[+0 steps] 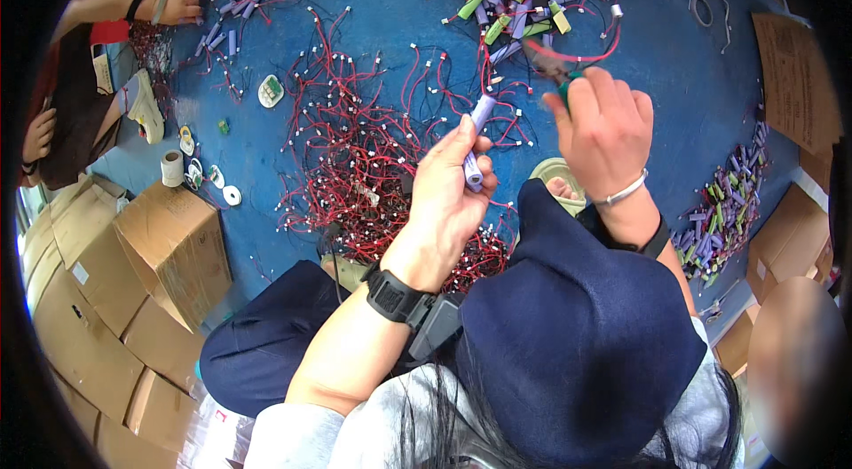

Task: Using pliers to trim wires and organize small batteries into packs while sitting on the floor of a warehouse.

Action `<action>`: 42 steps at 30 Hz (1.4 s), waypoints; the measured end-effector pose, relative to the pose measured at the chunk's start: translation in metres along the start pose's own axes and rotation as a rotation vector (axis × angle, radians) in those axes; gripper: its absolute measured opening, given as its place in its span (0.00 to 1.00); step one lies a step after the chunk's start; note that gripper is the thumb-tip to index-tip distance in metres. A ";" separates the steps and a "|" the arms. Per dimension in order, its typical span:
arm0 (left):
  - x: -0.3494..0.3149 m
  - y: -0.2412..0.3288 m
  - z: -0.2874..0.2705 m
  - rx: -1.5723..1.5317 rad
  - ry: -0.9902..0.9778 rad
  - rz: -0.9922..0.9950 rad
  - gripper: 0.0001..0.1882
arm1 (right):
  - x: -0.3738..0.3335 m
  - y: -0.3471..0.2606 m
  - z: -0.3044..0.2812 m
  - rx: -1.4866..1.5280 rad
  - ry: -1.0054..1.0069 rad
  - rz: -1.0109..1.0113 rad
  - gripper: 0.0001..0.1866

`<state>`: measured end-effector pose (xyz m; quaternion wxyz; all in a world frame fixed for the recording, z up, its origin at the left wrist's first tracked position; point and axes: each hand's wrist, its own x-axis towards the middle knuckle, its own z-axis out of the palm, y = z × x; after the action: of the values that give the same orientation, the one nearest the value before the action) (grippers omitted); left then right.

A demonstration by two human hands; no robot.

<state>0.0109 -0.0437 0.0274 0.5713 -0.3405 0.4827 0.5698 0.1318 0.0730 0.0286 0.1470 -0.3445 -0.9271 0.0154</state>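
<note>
Lavender wrapping covers the slim cylindrical cell (483,112) in the person's left hand (444,176), whose thumb and fingers are closed around its middle. Both ends stick out: the upper tilts away to the right, and the lower shows a paler round face with dark detail. Red wire lies close by the upper end; whether it is joined to the cell, I cannot tell.

The right hand (612,118) is wrapped around green-handled pliers (575,78), their dark metal head pointing away and to the left, apart from the cell. That head is blurred, so I cannot tell how far it is open. A red lead arches just beyond it to a white connector (617,11).

Below the hands spreads a worn, scuffed blue floor (257,43). A tangle of red and black wires (364,167) with small white plugs lies left of the left hand. Purple and green cells are heaped beyond the pliers (497,16), and another pile (723,207) lies to the right. A white spool (172,167) stands on a cardboard box (173,243) at left, among flat brown cartons (98,354); more cardboard (794,83) lines the right. At upper left, a co-worker's banded wrist and hand (184,3) reach over wires and cells.
</note>
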 end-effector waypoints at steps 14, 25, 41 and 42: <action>-0.101 0.317 -0.131 0.523 0.031 0.755 0.16 | -0.023 0.016 0.030 0.162 -0.691 -0.319 0.18; -0.290 0.404 -0.412 -0.045 0.465 1.141 0.11 | -0.002 0.111 0.012 -0.158 -1.046 -0.050 0.16; -0.295 0.263 -0.019 1.728 -0.955 1.845 0.09 | 0.087 -0.006 -0.173 -0.117 -0.133 -0.084 0.14; -0.322 0.246 -0.004 1.736 -0.969 1.822 0.09 | 0.085 -0.004 -0.176 -0.136 -0.141 -0.090 0.14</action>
<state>-0.1932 -0.1220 0.3684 0.1336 0.8013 0.4884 0.3185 0.1175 0.1116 0.2194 0.0582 -0.3097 -0.9486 -0.0299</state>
